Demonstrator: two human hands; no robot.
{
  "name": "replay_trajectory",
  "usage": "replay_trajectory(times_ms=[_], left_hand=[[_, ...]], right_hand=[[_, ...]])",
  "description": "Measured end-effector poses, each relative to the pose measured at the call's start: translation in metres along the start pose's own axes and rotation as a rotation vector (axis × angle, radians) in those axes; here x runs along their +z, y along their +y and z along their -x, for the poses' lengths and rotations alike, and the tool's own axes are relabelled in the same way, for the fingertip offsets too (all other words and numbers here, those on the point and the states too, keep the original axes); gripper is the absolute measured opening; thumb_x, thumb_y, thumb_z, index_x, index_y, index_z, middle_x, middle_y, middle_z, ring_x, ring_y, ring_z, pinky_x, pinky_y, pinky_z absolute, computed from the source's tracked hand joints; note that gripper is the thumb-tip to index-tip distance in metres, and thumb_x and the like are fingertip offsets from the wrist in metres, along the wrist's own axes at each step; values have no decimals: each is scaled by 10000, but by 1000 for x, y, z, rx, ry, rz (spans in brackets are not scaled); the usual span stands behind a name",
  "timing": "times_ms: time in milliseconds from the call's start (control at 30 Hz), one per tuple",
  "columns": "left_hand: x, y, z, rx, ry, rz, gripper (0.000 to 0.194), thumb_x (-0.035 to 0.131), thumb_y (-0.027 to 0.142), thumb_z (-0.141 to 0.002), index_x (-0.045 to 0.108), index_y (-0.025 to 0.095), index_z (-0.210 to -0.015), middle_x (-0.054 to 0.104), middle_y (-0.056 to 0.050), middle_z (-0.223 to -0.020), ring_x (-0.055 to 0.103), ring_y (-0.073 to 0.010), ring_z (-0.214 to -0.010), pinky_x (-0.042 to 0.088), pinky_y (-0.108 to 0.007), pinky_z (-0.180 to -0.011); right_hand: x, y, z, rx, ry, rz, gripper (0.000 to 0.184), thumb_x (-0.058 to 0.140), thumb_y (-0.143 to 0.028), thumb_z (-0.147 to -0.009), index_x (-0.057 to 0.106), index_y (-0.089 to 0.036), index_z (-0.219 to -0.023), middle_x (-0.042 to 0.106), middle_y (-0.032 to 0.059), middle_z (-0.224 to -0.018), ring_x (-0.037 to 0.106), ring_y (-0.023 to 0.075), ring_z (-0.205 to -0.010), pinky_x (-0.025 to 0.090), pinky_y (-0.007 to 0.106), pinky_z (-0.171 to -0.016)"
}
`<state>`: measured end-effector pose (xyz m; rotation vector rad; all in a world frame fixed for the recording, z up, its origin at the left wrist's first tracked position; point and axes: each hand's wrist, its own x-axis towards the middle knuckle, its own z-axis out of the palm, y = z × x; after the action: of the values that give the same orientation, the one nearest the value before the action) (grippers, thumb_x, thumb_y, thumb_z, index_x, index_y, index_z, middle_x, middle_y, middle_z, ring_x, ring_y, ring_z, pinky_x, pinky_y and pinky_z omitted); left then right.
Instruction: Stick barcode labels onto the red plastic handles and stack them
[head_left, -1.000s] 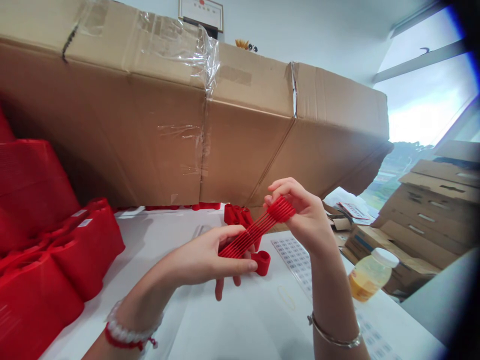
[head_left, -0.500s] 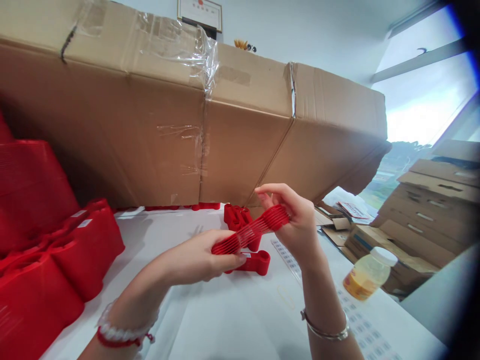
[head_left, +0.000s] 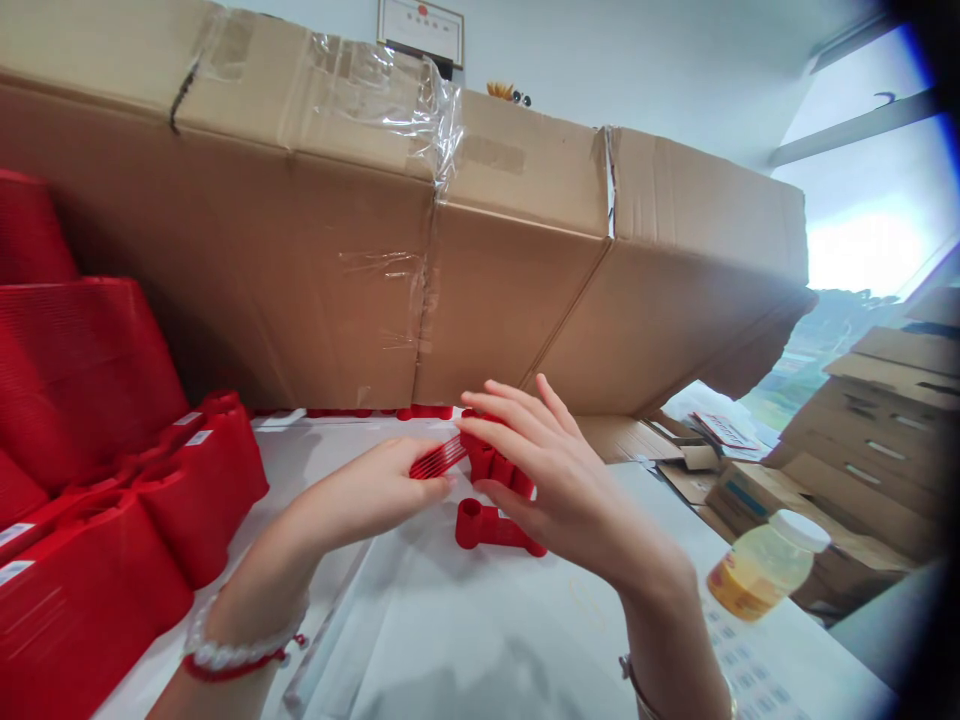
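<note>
My left hand (head_left: 390, 492) is closed around one end of a bundle of flat red plastic strips (head_left: 439, 458), pinching it between thumb and fingers. My right hand (head_left: 551, 480) hovers just right of the bundle with its fingers stretched and spread, holding nothing; it covers the far end of the strips. Below both hands a red plastic piece with a round end (head_left: 486, 524) lies on the white table (head_left: 480, 640). More red plastic parts (head_left: 491, 462) stand behind my right hand, partly hidden.
A long taped cardboard box (head_left: 420, 250) walls off the back of the table. Red stacked packs (head_left: 112, 470) fill the left side. A bottle of yellow liquid (head_left: 761, 565), sheets of small labels (head_left: 739, 665) and more cardboard boxes (head_left: 862, 440) sit on the right.
My right hand has let go of the strip bundle and opened, its fingers now spread. The bundle has dropped lower and stays in my left hand. The view has shifted slightly.
</note>
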<state>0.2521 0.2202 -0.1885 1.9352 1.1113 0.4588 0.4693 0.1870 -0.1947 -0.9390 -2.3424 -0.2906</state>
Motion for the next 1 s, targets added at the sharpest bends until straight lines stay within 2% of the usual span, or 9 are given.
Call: replay_trajectory(times_ms=[100,167,233,333,533,667,767,900,1000], left_hand=[[5,-3,-1,17,-40,-30,150,572,336,-848,546,205,-778,463,46,-686,388,-128,-609,287,-262,-542],[7,-4,-2,13,-75,-26,135,573,325,-839,575,201,-788,451,45,-687,363,-127,-608,273,-265,-539],[8,-5,-5,-10,-110,7,126,578,325,-833,581,202,-808,409,57,-652,336,-118,-565,248,-259,-503],[7,-6,-12,-55,-157,112,124,592,319,-812,526,216,-793,377,77,-592,331,-105,-497,224,-234,-435],[-2,-16,-26,-63,-230,391,338,576,356,-821,341,220,-620,270,94,-525,204,-49,-415,102,-178,-367],[-7,-28,-32,-6,-313,463,364,585,409,-832,496,181,-562,401,46,-451,319,-62,-335,228,-191,-309],[-7,-36,-39,41,-381,488,397,525,446,-829,554,167,-548,475,-2,-409,396,-102,-285,294,-226,-293],[-1,-38,-46,48,-422,478,418,419,555,-839,530,197,-652,593,-31,-466,375,-120,-258,296,-252,-276],[5,-40,-49,-1,-407,378,663,274,716,-907,627,155,-900,740,-98,-672,493,-147,-338,456,-295,-388]], right_hand=[[6,-3,-6,-18,-9,13,237,605,-102,-978,721,-221,-1146,774,-7,-1079,694,171,-1068,62,487,-1325],[9,-1,-8,-38,8,12,244,559,-80,-990,762,-213,-970,739,-42,-805,680,125,-749,159,447,-1313],[10,1,-9,-59,21,16,288,537,-73,-989,765,-218,-891,698,-54,-713,636,119,-646,240,436,-1288],[12,3,-9,-39,15,38,290,534,-49,-972,759,-221,-909,722,-42,-759,658,132,-694,255,452,-1279],[32,8,-17,-77,91,102,369,454,18,-964,691,-170,-1176,770,59,-1173,679,204,-1118,240,520,-1276],[37,18,-20,-178,124,123,351,431,24,-969,702,-148,-1112,774,61,-1133,690,187,-1050,281,471,-1266],[31,24,-22,-249,81,148,320,434,3,-993,692,-152,-1099,768,61,-1108,684,187,-1025,341,446,-1225],[18,28,-21,-311,-114,246,226,488,-39,-1003,687,-146,-980,747,71,-932,661,201,-849,522,368,-911],[17,32,-13,-247,-243,214,184,535,-61,-976,690,-149,-929,719,49,-834,632,184,-750,489,315,-716]])
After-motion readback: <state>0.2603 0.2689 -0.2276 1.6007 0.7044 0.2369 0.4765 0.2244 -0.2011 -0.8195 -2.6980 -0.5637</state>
